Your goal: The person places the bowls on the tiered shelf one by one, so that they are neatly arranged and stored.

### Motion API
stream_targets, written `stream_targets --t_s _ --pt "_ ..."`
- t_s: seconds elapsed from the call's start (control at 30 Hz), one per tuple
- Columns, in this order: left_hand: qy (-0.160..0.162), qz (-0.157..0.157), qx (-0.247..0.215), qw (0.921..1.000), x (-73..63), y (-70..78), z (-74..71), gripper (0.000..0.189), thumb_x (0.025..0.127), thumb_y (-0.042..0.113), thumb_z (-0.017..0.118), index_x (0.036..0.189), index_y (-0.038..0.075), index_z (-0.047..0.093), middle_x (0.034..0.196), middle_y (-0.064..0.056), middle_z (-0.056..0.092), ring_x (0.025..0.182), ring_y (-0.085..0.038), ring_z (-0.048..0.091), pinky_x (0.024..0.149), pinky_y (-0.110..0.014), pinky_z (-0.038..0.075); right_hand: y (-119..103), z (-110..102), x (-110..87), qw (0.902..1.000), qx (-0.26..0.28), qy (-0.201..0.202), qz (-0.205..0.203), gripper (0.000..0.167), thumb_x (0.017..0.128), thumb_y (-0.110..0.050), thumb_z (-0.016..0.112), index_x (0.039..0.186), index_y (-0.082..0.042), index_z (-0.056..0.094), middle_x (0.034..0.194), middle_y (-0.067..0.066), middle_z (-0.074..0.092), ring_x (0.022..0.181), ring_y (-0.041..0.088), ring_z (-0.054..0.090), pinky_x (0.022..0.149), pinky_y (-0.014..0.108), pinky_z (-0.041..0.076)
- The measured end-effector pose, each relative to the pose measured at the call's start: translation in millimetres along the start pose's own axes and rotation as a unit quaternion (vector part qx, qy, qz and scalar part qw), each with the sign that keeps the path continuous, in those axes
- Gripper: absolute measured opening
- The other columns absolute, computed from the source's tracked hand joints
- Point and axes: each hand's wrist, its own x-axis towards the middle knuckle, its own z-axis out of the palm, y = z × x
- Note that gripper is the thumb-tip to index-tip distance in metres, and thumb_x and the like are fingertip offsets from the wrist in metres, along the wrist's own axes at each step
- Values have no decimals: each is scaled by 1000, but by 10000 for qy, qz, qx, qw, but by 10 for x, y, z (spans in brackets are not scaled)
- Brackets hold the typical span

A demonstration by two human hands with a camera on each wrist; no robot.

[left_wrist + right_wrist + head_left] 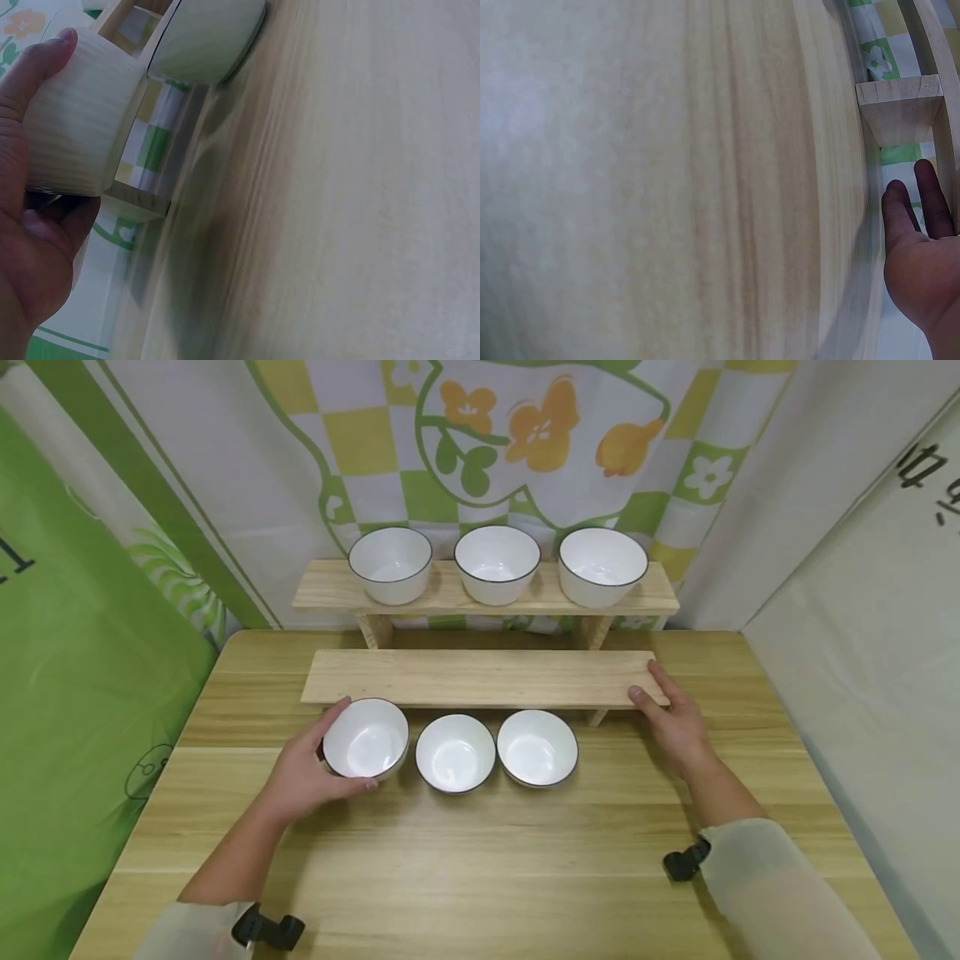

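Observation:
My left hand (303, 777) grips a white dark-rimmed bowl (366, 739) by its side, thumb at the front and fingers behind. In the left wrist view this ribbed bowl (82, 112) is tilted and raised off the table. Beside it, a middle bowl (455, 754) and a right bowl (537, 748) stand on the table before the lower shelf board. At that wooden shelf's (480, 678) right end, my right hand (678, 727) holds the board, thumb on top. Two fairly straight fingers (896, 206) reach under it in the right wrist view.
Three matching bowls stand along the upper shelf board (322, 587): left (391, 566), middle (497, 565) and right (602, 567). Wooden supports (900, 112) carry the boards. Behind the wooden table (480, 877) hangs a patterned cloth (360, 443); sheets flank both sides.

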Motion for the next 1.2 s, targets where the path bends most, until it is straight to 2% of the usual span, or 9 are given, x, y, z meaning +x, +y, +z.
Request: stream_targets --t_s 0.1,0.17,0.23,0.37,0.47,0.6,0.7,1.03,1.2 --pt "30 8 13 10000 32 45 3 125 56 25 106 161 13 39 154 -18 48 134 -34 53 107 -46 47 10 4 -2 10000 5 34 -22 80 101 -50 64 166 -35 19 173 3 5 154 39 19 123 56 22" --pt "70 8 22 10000 52 78 9 125 56 25 106 161 13 39 154 -18 48 135 -34 52 108 -52 45 10 5 -6 10000 -15 59 -31 80 101 -51 65 166 -36 20 173 3 5 155 38 18 124 56 22" --pt "93 15 29 10000 71 113 17 125 56 25 106 160 13 39 153 -18 50 134 -34 53 107 -52 45 10 6 -6 10000 -1 65 -41 80 101 -51 65 166 -36 20 173 3 5 155 38 17 124 56 22" --pt "88 -39 105 9999 104 189 29 124 56 27 106 160 14 40 151 -17 52 131 -31 55 105 -40 48 20 0 2 9999 83 50 -46 80 101 -49 65 166 -35 20 173 2 4 155 37 19 123 54 24" --pt "59 -98 57 9999 127 240 34 124 56 27 106 161 15 40 153 -15 50 132 -30 55 104 -37 48 29 -6 6 9999 140 32 -29 80 101 -48 65 166 -35 20 173 3 4 153 38 24 122 51 27" --pt "41 -147 -67 9999 166 286 49 124 57 28 105 161 16 39 157 -16 45 134 -33 53 105 -49 48 31 -8 2 9999 158 16 -23 80 101 -48 65 166 -36 19 173 4 4 152 38 26 121 47 30" --pt "46 -131 -33 9999 205 307 65 125 57 31 105 161 17 38 158 -17 43 137 -36 50 106 -54 47 32 -6 -3 9999 115 28 -35 80 101 -49 65 166 -36 19 173 4 4 152 38 26 121 49 29" --pt "116 87 48 9999 332 409 116 125 56 34 105 161 15 39 157 -18 44 141 -36 46 110 -56 44 47 -3 15 9998 29 100 -145 80 101 -49 66 165 -35 21 173 2 8 155 35 19 123 54 24" --pt "95 118 -74 9999 402 485 162 124 57 33 105 161 15 39 157 -17 44 141 -35 47 111 -56 44 57 -8 30 9999 -22 58 -114 81 101 -49 64 166 -33 19 173 2 6 156 35 16 123 55 23"
